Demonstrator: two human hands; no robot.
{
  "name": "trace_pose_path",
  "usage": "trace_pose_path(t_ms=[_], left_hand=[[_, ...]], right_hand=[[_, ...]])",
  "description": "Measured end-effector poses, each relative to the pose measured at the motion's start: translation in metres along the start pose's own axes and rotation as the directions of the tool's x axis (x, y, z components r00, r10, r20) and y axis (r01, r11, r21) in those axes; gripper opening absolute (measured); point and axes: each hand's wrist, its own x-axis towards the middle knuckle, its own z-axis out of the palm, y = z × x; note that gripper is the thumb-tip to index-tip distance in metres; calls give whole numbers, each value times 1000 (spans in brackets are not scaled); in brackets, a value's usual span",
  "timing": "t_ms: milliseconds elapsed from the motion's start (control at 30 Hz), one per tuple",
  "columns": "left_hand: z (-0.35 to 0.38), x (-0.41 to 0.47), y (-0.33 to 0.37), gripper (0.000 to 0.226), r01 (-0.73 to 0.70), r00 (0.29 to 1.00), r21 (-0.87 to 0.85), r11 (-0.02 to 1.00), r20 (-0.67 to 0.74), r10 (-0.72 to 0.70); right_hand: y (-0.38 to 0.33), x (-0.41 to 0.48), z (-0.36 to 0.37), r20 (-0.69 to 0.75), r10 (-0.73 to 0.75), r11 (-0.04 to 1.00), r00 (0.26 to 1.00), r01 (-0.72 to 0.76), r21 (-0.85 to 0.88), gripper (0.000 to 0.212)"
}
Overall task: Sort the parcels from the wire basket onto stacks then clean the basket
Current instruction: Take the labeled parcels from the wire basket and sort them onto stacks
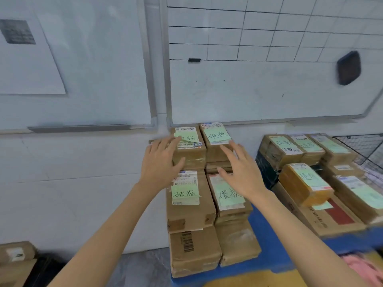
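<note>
My left hand lies spread on a rear parcel; my right hand, fingers splayed, hides part of a label; the wire basket is cut off.

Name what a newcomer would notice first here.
Two bare hands, the left hand and the right hand, reach spread open over a block of brown parcels in the centre, the top ones bearing green handwritten notes. A second group of parcels with similar notes lies to the right, a wire basket at the far right edge. A gridded whiteboard fills the wall behind.
</note>
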Motion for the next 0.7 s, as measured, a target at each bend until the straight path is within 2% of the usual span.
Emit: trace_pose_path(t_ms=[167, 333, 500, 700], left_hand=[[9, 25, 91, 59, -167, 986, 8, 986, 3, 167], [32, 40, 222, 61, -339, 940, -60, 939, 26, 341], [60, 38, 358, 61, -421, 904, -159, 893, 11, 428], [96, 27, 513, 61, -471, 876, -223, 853, -1, 483]], right_hand=[[54, -28, -54, -37, 55, 990, 998, -60, -127, 68], [141, -82, -124, -101, 156, 958, 983, -176, -228, 70], [232, -155, -193, -171, 287, 912, 943, -324, -253, 70], [351, -247, -258, -179, 427, 843, 886, -462, -275, 70]])
